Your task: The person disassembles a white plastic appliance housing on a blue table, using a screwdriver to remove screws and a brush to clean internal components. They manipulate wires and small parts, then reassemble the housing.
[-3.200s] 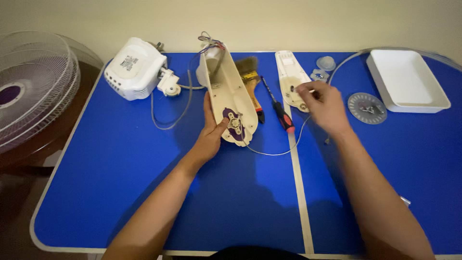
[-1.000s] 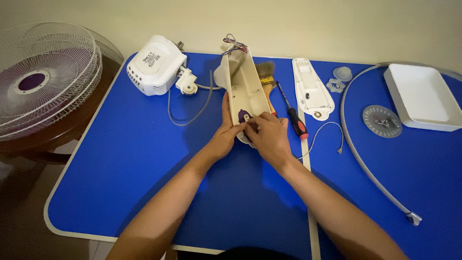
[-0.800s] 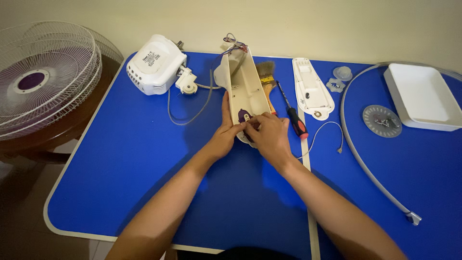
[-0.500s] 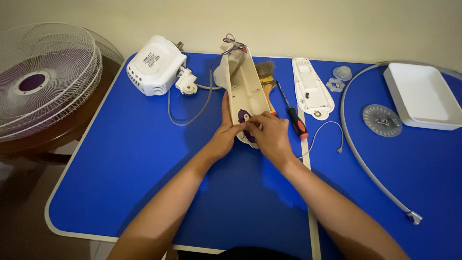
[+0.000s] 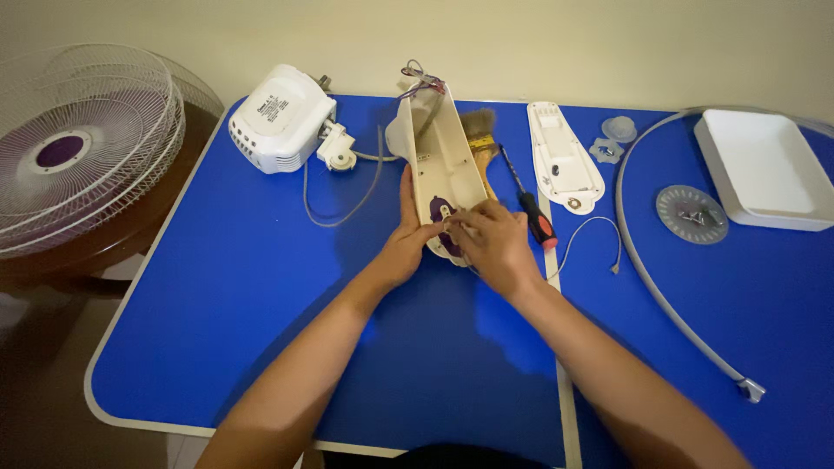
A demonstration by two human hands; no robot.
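A long cream plastic fan housing lies open side up in the middle of the blue table, wires sticking out of its far end. My left hand grips its near left edge. My right hand rests on its near end, fingertips pinching at a purple part inside the housing. A thin grey wire runs out from under my right hand.
White fan motor unit with cable at back left. Fan grille on a brown stand beside the table. Paintbrush, red-handled screwdriver, cream cover plate, grey disc, white tray, long curved grey ring to the right.
Earlier my right hand was at the cover plate on the right; it has come over to the near end of the housing. Over the last second both hands stay almost still.
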